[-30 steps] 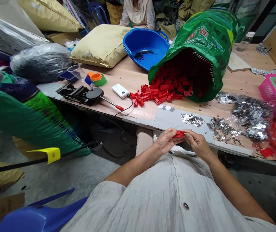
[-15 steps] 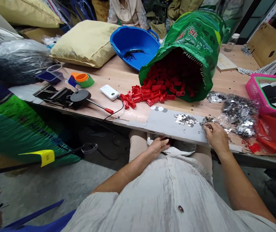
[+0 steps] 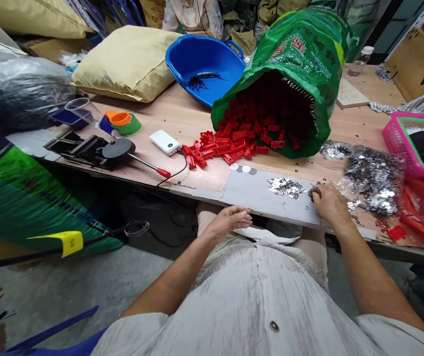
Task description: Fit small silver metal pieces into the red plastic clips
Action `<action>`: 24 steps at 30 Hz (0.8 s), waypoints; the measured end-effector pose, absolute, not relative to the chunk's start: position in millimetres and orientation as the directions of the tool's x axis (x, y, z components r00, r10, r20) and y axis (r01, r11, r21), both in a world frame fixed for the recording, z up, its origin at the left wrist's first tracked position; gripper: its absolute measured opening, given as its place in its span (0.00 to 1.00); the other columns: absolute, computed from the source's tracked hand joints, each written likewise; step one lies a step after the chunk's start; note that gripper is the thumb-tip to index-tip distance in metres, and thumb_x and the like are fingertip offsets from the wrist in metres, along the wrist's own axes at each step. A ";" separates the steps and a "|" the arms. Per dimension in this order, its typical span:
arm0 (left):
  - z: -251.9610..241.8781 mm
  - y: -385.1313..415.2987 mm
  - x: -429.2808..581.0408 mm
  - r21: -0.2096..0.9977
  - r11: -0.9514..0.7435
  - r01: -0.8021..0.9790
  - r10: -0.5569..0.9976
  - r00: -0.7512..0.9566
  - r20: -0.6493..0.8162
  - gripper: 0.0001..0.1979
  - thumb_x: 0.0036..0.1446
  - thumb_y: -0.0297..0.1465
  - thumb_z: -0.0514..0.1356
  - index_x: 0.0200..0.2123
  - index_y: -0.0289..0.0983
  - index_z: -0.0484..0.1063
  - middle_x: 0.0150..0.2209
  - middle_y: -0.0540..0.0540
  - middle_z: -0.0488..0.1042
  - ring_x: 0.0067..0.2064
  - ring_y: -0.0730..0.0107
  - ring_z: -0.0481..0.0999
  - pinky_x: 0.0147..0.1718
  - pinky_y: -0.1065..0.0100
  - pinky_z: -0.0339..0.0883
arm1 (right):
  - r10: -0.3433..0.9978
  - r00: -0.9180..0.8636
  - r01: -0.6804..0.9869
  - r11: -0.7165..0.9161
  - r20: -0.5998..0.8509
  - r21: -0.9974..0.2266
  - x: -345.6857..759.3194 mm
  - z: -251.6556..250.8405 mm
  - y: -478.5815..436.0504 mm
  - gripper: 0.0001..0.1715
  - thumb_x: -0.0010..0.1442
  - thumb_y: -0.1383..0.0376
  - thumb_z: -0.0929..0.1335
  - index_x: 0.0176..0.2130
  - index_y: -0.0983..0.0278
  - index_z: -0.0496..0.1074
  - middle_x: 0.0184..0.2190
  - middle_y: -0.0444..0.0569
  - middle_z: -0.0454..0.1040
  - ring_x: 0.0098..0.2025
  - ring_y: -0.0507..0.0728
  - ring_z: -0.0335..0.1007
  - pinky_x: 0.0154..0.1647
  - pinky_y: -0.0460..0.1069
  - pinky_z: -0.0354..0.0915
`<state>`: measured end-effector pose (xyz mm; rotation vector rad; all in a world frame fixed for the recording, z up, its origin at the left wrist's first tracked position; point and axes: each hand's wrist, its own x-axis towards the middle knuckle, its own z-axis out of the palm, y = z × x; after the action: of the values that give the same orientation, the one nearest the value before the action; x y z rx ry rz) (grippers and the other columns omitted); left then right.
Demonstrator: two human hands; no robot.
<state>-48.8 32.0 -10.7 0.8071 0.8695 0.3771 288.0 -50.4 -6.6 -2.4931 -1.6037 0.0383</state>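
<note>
The right hand [image 3: 329, 203] lies palm down on the near edge of the surface [image 3: 193, 117]. Its fingers [image 3: 318, 194] are bunched together with their tips on a thin scatter of silvery metal pieces [image 3: 286, 186]. Whether a piece is pinched between them cannot be told. The denser little heap of these pieces sits on a grey sheet [image 3: 256, 197], at 9 o'clock from the fingertips. A larger mass of the same pieces lies in clear plastic [image 3: 374, 179] at 3 o'clock from the hand.

The left hand [image 3: 230, 220] rests at the surface's front edge, just below the grey sheet. It lies palm down, its fingers loosely stretched side by side, with nothing seen in them.

At 12 o'clock from the hands a green sack [image 3: 308, 54] lies on its side. Red plastic clips [image 3: 219, 146] spill from its mouth onto the surface. The sack bears red and white printed characters, too warped to read.

At 9 o'clock from the clips lies a white power bank [image 3: 164, 142] with a black cable, and farther out a black tool [image 3: 101, 148] with a red-tipped handle. A blue basin [image 3: 206, 62] stands at 11 o'clock from the sack, and a pink basket [image 3: 415, 148] sits at the right edge. A yellow tag [image 3: 69, 242] low on the left carries writing too small to read. Another person [image 3: 191, 15] sits across the surface.
</note>
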 end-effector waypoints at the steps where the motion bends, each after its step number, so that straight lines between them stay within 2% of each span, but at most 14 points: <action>1: -6.0 37.7 -51.3 0.775 0.632 0.003 0.624 0.591 -0.511 0.20 0.47 0.38 0.71 0.40 0.33 0.75 0.36 0.42 0.79 0.36 0.68 0.80 0.41 0.67 0.73 | 0.905 0.418 0.900 -0.401 0.077 -0.170 288.4 -6.5 -49.7 0.15 0.63 0.63 0.61 0.41 0.62 0.76 0.39 0.54 0.71 0.38 0.59 0.68 0.37 0.52 0.61; 5: 8.9 59.4 -59.6 0.835 0.548 -0.045 0.745 0.481 -0.463 0.20 0.46 0.38 0.71 0.40 0.34 0.75 0.34 0.44 0.79 0.34 0.70 0.79 0.38 0.69 0.73 | 0.907 0.407 0.898 -0.377 0.104 -0.226 284.5 -2.3 -44.9 0.14 0.63 0.62 0.62 0.43 0.60 0.76 0.41 0.52 0.73 0.40 0.59 0.69 0.38 0.52 0.61; 10: 11.7 85.7 -73.3 0.937 0.342 -0.069 0.902 0.304 -0.307 0.20 0.46 0.38 0.69 0.40 0.34 0.74 0.33 0.47 0.77 0.34 0.70 0.79 0.33 0.71 0.73 | 0.926 0.367 0.912 -0.341 0.085 -0.227 279.3 2.0 -33.6 0.14 0.63 0.60 0.63 0.44 0.60 0.76 0.42 0.52 0.75 0.42 0.60 0.70 0.39 0.52 0.61; 12: 7.6 99.0 -83.2 0.973 0.229 -0.026 0.955 0.198 -0.220 0.19 0.47 0.38 0.68 0.41 0.34 0.74 0.33 0.47 0.76 0.35 0.70 0.79 0.31 0.72 0.72 | 0.940 0.335 0.925 -0.313 0.071 -0.216 279.8 1.1 -30.4 0.13 0.63 0.60 0.63 0.42 0.60 0.76 0.42 0.51 0.76 0.42 0.60 0.70 0.40 0.52 0.61; 15: -1.0 121.3 -103.7 0.988 0.045 0.144 0.999 0.017 -0.048 0.17 0.49 0.36 0.65 0.42 0.35 0.74 0.37 0.46 0.76 0.36 0.70 0.77 0.28 0.73 0.70 | 0.945 0.324 0.935 -0.313 0.046 -0.167 282.0 -1.9 -28.8 0.14 0.64 0.59 0.63 0.40 0.60 0.75 0.41 0.51 0.77 0.39 0.61 0.71 0.36 0.53 0.59; 17: -5.6 135.2 -117.9 0.946 -0.027 0.322 0.995 -0.080 0.056 0.16 0.52 0.33 0.62 0.45 0.36 0.74 0.38 0.46 0.76 0.36 0.70 0.76 0.31 0.71 0.70 | 0.941 0.335 0.932 -0.325 0.043 -0.162 284.0 -4.0 -29.5 0.14 0.63 0.58 0.62 0.40 0.59 0.74 0.39 0.52 0.77 0.38 0.62 0.71 0.35 0.53 0.59; 19: -8.3 146.6 -128.5 0.857 -0.059 0.511 0.981 -0.129 0.144 0.16 0.53 0.29 0.61 0.47 0.36 0.74 0.40 0.45 0.77 0.36 0.71 0.75 0.39 0.68 0.70 | 0.939 0.343 0.928 -0.335 0.024 -0.164 286.5 -5.9 -31.4 0.13 0.63 0.57 0.61 0.37 0.58 0.73 0.39 0.53 0.76 0.38 0.62 0.70 0.34 0.54 0.59; 22: -10.3 159.3 -133.8 0.722 -0.069 0.688 0.976 -0.104 0.192 0.20 0.53 0.26 0.62 0.51 0.37 0.73 0.45 0.43 0.75 0.38 0.68 0.75 0.46 0.64 0.68 | 0.943 0.334 0.931 -0.329 0.006 -0.156 290.3 -8.4 -35.3 0.15 0.63 0.54 0.60 0.38 0.56 0.72 0.40 0.55 0.76 0.38 0.65 0.70 0.33 0.55 0.59; 24: -11.5 165.9 -131.2 0.629 -0.110 0.769 0.974 -0.044 0.224 0.22 0.54 0.26 0.62 0.54 0.38 0.71 0.49 0.41 0.73 0.44 0.64 0.74 0.50 0.63 0.66 | 0.936 0.351 0.927 -0.344 0.020 -0.151 292.0 -10.1 -37.8 0.16 0.63 0.53 0.59 0.37 0.57 0.71 0.39 0.58 0.76 0.36 0.66 0.70 0.32 0.56 0.59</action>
<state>-131.2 165.9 -11.5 1.9220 1.8510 0.9145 292.0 -37.8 -10.1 -2.4671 -1.7131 0.1049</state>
